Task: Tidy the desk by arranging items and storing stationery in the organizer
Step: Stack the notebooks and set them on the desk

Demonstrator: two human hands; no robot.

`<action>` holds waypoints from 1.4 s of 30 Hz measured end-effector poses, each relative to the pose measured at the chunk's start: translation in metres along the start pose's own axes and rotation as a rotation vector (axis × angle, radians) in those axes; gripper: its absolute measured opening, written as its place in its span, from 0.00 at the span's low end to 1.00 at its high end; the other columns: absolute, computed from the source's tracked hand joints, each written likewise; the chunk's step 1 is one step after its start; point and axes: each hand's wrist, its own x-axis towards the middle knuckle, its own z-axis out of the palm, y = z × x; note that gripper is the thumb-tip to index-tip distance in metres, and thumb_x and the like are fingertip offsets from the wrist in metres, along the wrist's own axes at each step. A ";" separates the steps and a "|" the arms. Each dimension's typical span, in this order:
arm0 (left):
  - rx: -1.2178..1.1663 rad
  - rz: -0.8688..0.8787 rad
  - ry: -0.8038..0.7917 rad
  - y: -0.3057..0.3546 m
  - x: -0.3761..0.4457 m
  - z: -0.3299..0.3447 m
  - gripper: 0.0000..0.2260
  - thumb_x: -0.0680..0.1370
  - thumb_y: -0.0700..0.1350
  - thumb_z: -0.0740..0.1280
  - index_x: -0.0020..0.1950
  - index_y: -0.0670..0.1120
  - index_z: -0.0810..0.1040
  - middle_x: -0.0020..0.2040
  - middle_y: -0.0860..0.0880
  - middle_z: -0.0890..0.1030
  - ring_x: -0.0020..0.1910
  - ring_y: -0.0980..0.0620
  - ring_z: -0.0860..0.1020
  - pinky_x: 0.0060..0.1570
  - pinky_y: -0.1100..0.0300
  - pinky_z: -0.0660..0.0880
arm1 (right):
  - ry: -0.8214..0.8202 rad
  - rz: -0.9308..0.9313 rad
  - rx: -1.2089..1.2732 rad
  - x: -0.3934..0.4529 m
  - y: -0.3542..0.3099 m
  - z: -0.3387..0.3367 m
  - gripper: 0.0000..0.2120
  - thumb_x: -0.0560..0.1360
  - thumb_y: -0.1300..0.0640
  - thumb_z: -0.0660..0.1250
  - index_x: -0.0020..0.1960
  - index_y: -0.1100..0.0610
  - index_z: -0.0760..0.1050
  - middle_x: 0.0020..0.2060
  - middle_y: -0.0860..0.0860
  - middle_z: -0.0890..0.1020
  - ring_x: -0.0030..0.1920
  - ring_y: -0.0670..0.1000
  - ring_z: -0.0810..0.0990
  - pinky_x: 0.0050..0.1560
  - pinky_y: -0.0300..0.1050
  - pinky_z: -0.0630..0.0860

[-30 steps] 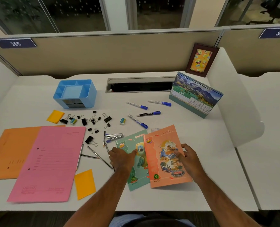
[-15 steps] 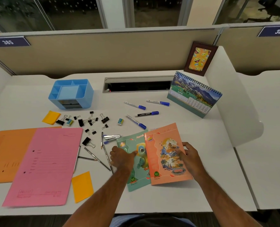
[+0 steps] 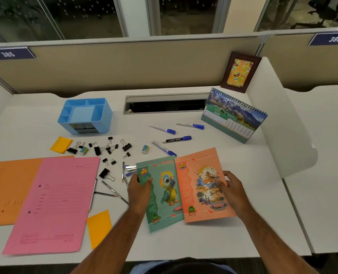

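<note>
White cubicle desk [image 3: 213,240]. I see the green notebook [image 3: 162,196] and orange notebook [image 3: 201,186] side by side near the front edge, orange overlapping green. Left hand [image 3: 139,189] pinches the green one's left edge, thumb on the cover. Right hand [image 3: 232,187] grips the orange one's right edge. Blue organizer [image 3: 85,115] stands well apart, rear left.

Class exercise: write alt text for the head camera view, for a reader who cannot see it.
A person's left hand grips a green notebook and the right hand an orange notebook over a white desk. Binder clips, markers, pencils and a pink folder lie scattered near a blue organizer.
</note>
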 end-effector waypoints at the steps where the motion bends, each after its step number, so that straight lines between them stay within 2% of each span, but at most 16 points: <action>1: -0.016 0.014 0.002 0.002 0.000 -0.005 0.07 0.80 0.43 0.70 0.58 0.50 0.80 0.49 0.50 0.85 0.44 0.50 0.85 0.36 0.58 0.78 | 0.004 0.000 0.008 -0.001 -0.001 0.000 0.12 0.79 0.53 0.71 0.61 0.51 0.75 0.48 0.53 0.87 0.42 0.54 0.88 0.39 0.53 0.85; 4: -0.029 0.059 0.004 0.004 0.003 -0.019 0.05 0.81 0.45 0.70 0.56 0.51 0.80 0.50 0.49 0.85 0.47 0.47 0.85 0.41 0.52 0.82 | 0.020 0.003 0.030 -0.003 -0.003 0.000 0.12 0.79 0.53 0.70 0.62 0.52 0.75 0.49 0.53 0.87 0.42 0.54 0.88 0.38 0.51 0.85; 7: -0.071 0.087 0.011 0.009 0.005 -0.032 0.04 0.81 0.48 0.69 0.55 0.53 0.80 0.49 0.48 0.86 0.45 0.46 0.86 0.44 0.45 0.84 | 0.031 -0.004 0.040 -0.004 -0.006 0.000 0.12 0.79 0.52 0.70 0.62 0.52 0.75 0.49 0.53 0.87 0.42 0.54 0.88 0.39 0.53 0.85; 11: -0.146 0.128 0.025 0.031 0.003 -0.048 0.04 0.81 0.48 0.70 0.53 0.49 0.81 0.45 0.43 0.86 0.39 0.43 0.84 0.37 0.48 0.81 | 0.040 -0.019 0.040 -0.005 -0.012 0.001 0.12 0.79 0.52 0.70 0.62 0.51 0.75 0.49 0.52 0.87 0.42 0.54 0.88 0.39 0.53 0.85; 14: -0.176 0.177 0.016 0.050 0.001 -0.058 0.04 0.81 0.48 0.70 0.53 0.49 0.82 0.45 0.43 0.86 0.39 0.43 0.84 0.39 0.46 0.81 | 0.043 -0.030 0.035 -0.008 -0.017 0.005 0.11 0.80 0.53 0.69 0.61 0.51 0.75 0.49 0.52 0.87 0.41 0.53 0.88 0.36 0.49 0.85; 16: -0.207 0.191 -0.015 0.063 0.000 -0.063 0.05 0.81 0.47 0.71 0.54 0.48 0.83 0.43 0.43 0.86 0.37 0.44 0.83 0.37 0.48 0.81 | 0.047 -0.040 0.032 -0.009 -0.019 0.009 0.10 0.80 0.53 0.69 0.61 0.51 0.75 0.49 0.51 0.87 0.41 0.53 0.88 0.36 0.48 0.84; 20: -0.340 0.106 -0.135 0.078 -0.004 -0.064 0.08 0.80 0.47 0.72 0.55 0.43 0.83 0.39 0.42 0.83 0.31 0.46 0.79 0.32 0.55 0.78 | 0.030 -0.062 0.046 -0.012 -0.024 0.020 0.10 0.80 0.53 0.69 0.61 0.51 0.76 0.49 0.52 0.88 0.41 0.54 0.88 0.39 0.51 0.85; 26: -0.440 -0.036 -0.238 0.075 -0.008 -0.044 0.08 0.79 0.43 0.73 0.57 0.42 0.83 0.36 0.47 0.83 0.28 0.51 0.79 0.28 0.59 0.76 | -0.045 -0.064 0.109 -0.022 -0.040 0.042 0.10 0.80 0.54 0.69 0.61 0.51 0.76 0.46 0.52 0.88 0.42 0.57 0.88 0.42 0.54 0.85; 29: -0.444 -0.048 -0.236 0.067 -0.007 -0.037 0.09 0.78 0.43 0.74 0.57 0.43 0.84 0.39 0.45 0.85 0.29 0.50 0.80 0.30 0.58 0.77 | -0.076 -0.055 0.138 -0.026 -0.050 0.049 0.10 0.79 0.51 0.70 0.60 0.50 0.77 0.47 0.52 0.88 0.43 0.57 0.88 0.45 0.56 0.85; 33: -0.423 -0.018 -0.237 0.062 -0.006 -0.030 0.06 0.79 0.44 0.74 0.55 0.46 0.85 0.46 0.41 0.87 0.37 0.45 0.83 0.41 0.50 0.81 | -0.100 -0.043 0.186 -0.029 -0.058 0.053 0.12 0.79 0.49 0.71 0.60 0.49 0.77 0.49 0.52 0.88 0.45 0.59 0.88 0.49 0.62 0.84; 38: -0.428 -0.067 -0.263 0.061 -0.003 -0.027 0.07 0.80 0.45 0.72 0.57 0.45 0.84 0.48 0.40 0.87 0.39 0.44 0.83 0.40 0.51 0.81 | -0.145 -0.046 0.204 -0.035 -0.068 0.053 0.13 0.79 0.49 0.71 0.61 0.50 0.77 0.50 0.52 0.88 0.46 0.59 0.88 0.51 0.63 0.84; 40: -0.447 -0.130 -0.321 0.060 -0.003 -0.025 0.11 0.81 0.47 0.70 0.59 0.43 0.83 0.45 0.42 0.85 0.37 0.46 0.82 0.36 0.55 0.80 | -0.169 -0.057 0.212 -0.038 -0.072 0.054 0.13 0.79 0.49 0.70 0.62 0.50 0.77 0.50 0.53 0.88 0.46 0.60 0.88 0.50 0.62 0.84; 42: -0.458 -0.178 -0.387 0.061 -0.005 -0.024 0.12 0.81 0.49 0.70 0.60 0.43 0.83 0.45 0.43 0.85 0.37 0.47 0.82 0.37 0.55 0.80 | -0.169 -0.068 0.199 -0.041 -0.076 0.057 0.12 0.80 0.48 0.68 0.62 0.50 0.77 0.49 0.52 0.88 0.46 0.58 0.88 0.48 0.59 0.84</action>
